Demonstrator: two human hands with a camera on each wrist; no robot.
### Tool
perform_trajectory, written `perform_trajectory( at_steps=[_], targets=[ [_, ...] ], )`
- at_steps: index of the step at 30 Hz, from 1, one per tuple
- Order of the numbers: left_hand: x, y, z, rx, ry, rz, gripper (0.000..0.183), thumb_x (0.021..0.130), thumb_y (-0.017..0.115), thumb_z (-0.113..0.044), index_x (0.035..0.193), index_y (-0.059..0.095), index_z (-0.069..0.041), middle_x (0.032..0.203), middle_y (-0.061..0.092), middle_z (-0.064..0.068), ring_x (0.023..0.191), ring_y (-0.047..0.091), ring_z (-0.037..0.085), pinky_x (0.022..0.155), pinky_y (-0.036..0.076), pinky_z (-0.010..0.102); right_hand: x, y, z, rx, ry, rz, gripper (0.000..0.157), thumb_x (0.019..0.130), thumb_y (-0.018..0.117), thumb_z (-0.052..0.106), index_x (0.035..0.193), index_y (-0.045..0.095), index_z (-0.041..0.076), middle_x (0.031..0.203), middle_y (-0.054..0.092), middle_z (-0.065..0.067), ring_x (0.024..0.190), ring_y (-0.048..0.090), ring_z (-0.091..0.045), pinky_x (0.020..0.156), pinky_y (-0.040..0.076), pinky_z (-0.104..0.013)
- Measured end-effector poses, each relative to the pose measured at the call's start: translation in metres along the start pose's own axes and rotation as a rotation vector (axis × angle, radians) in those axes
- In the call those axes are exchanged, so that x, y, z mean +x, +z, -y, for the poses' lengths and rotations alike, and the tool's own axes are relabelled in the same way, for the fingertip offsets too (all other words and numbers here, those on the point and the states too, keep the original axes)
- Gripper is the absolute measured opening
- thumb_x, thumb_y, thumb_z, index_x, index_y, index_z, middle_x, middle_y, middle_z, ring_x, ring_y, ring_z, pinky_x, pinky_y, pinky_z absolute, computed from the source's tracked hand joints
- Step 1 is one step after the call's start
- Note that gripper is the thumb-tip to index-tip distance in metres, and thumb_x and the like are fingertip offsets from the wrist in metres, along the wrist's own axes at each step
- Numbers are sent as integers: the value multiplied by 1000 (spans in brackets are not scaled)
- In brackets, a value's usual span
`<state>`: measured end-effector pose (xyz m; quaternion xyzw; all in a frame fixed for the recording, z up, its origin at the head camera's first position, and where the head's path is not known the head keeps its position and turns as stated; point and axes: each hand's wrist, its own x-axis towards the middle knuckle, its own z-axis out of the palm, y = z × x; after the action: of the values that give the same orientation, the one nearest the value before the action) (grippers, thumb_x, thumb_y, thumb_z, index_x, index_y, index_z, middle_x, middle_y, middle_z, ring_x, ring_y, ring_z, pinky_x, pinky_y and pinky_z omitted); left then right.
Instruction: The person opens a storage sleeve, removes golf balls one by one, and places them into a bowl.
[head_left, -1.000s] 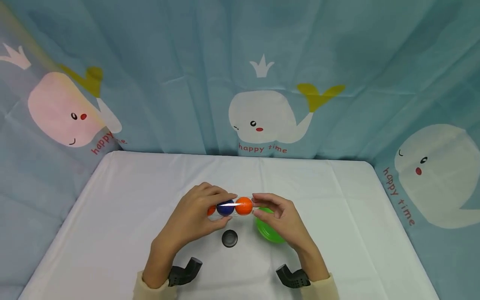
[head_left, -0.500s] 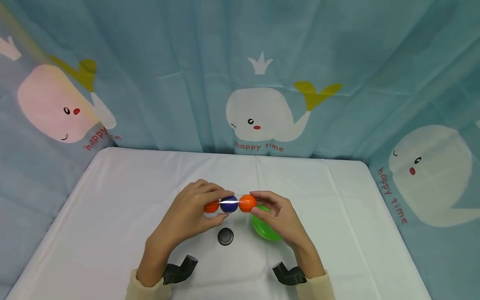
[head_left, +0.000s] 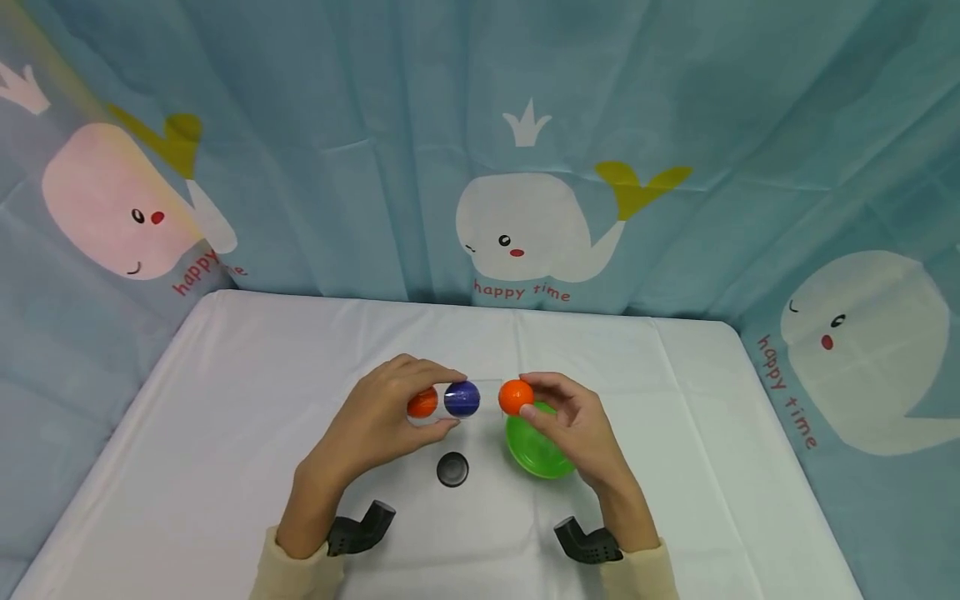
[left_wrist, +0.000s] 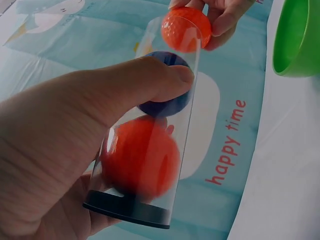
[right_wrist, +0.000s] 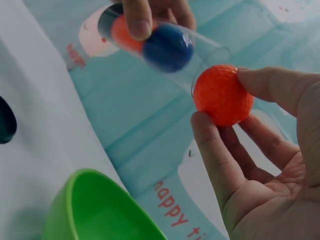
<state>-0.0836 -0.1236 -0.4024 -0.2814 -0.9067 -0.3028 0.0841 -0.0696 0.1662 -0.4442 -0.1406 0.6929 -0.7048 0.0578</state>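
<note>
My left hand [head_left: 382,417] grips a clear tube [head_left: 489,398] held sideways above the table. Inside lie an orange ball [left_wrist: 142,157] near the black-capped end [left_wrist: 127,210] and a dark blue ball [right_wrist: 168,47] beside it. My right hand [head_left: 576,421] pinches another orange ball [right_wrist: 223,94] between thumb and fingers. That ball sits at the tube's uncapped right end, apparently just outside the rim. Below the right hand, a green bowl [head_left: 536,450] stands on the table, partly covered by the hand in the head view.
A round black cap [head_left: 452,469] lies on the white-covered table [head_left: 712,467] below the tube. Behind and on both sides hangs a blue curtain [head_left: 337,208] with printed whales. Black camera mounts [head_left: 360,529] sit on both wrists.
The right hand took hold of the orange ball at the tube's end and moved it right, out of the tube. The blue ball now sits slightly apart from the orange one inside.
</note>
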Motion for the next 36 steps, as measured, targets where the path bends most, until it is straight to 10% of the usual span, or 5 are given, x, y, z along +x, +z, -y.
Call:
perform_trajectory(
  at_steps=[13, 36],
  targets=[
    [-5, -5, 4, -36, -36, 22, 50, 82, 92, -36, 129, 75, -32, 121, 76, -13, 110, 67, 9, 89, 62, 34, -3, -17, -9, -18, 11, -28, 37, 100, 68, 1, 137, 62, -3, 131, 69, -3, 115, 69, -14, 98, 61, -25],
    [-4, -8, 4, -39, -47, -13, 52, 81, 93, -36, 130, 75, -29, 121, 77, -11, 109, 69, 9, 90, 63, 36, -11, -39, -1, -445, -68, -40, 35, 96, 78, 10, 130, 69, 13, 127, 71, -9, 117, 66, -4, 95, 61, -22]
  ],
)
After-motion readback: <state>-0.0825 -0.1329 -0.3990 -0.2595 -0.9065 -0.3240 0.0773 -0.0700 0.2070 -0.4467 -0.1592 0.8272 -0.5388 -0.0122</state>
